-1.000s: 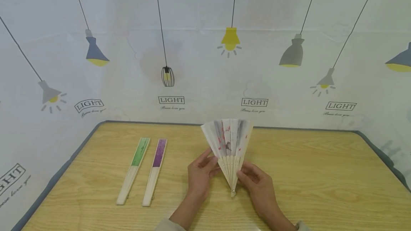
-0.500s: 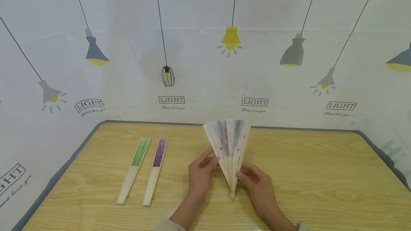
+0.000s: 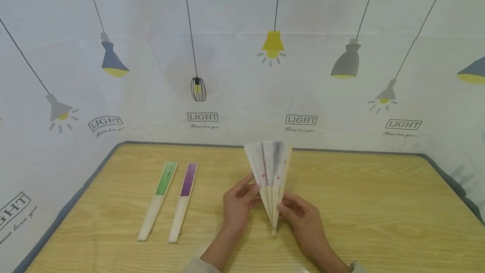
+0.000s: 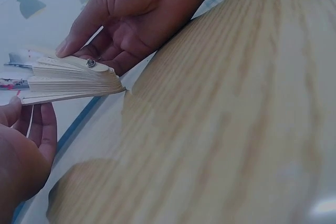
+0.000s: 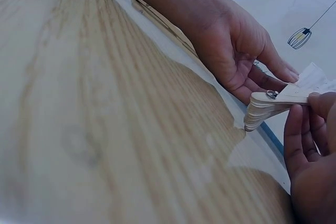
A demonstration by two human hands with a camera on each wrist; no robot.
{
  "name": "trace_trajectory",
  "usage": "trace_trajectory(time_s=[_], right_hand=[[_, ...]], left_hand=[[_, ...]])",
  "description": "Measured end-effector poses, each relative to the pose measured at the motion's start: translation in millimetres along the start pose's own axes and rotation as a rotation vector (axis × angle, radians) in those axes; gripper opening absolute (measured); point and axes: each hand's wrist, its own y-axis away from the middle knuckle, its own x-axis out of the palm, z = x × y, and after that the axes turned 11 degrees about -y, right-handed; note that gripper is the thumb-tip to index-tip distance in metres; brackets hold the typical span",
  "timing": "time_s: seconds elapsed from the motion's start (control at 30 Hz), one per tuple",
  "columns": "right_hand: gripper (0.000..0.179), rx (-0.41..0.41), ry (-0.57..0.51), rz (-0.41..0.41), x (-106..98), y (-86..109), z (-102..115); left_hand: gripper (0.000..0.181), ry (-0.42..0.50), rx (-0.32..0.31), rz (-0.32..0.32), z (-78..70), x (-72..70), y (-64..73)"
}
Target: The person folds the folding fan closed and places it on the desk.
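Observation:
A folding fan (image 3: 267,167), partly spread, stands between my two hands, its white leaf marked with grey and red, its pale ribs meeting at a pivot at the bottom. My left hand (image 3: 239,203) pinches the outer rib on the left, thumb in front. On the opposite side my right hand (image 3: 303,218) pinches the other outer rib, lower down. The left wrist view shows the stacked ribs (image 4: 73,85) and a metal pivot pin (image 4: 91,63) close up. In the right wrist view the rib ends (image 5: 257,114) fan out slightly near the pin.
Two folded fans lie side by side on the wooden table (image 3: 379,222) to the left: a green one (image 3: 157,201) and a purple one (image 3: 183,203). Behind the table's far edge hangs a white backdrop (image 3: 242,75) printed with lamps.
The fan has narrowed as its two outer ribs came closer together, and the bird picture on its leaf has folded out of sight. Both hands keep their hold, nearly in place.

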Motion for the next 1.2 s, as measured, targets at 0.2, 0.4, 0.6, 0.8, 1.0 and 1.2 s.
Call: trace_trajectory(time_s=[0.2, 0.4, 0.6, 0.8, 1.0, 1.2], right_hand=[[0.033, 0.000, -0.006, 0.018, -0.5, -0.4, -0.2], [0.034, -0.016, 0.004, 0.033, 0.2, 0.0, 0.2], [0.036, 0.007, 0.020, 0.037, -0.6, 0.4, 1.4], [0.035, 0.009, 0.022, 0.041, 0.6, 1.1, 2.2], [0.036, -0.001, 0.021, 0.051, 0.1, 1.3, 1.9], [0.036, 0.000, 0.021, 0.056, -1.4, 0.6, 0.4]], left_hand=[[0.039, 0.003, -0.005, -0.002, -0.6, 0.4, -0.4], [0.039, 0.005, -0.004, 0.010, -1.3, 0.8, -0.1], [0.038, -0.014, -0.004, 0.030, -2.0, 1.0, 0.3], [0.038, -0.030, 0.009, 0.043, -2.1, 1.0, 0.7], [0.039, -0.028, 0.015, 0.057, -1.7, 0.5, 0.9], [0.041, -0.024, 0.005, 0.072, -1.1, 0.5, 0.8]])
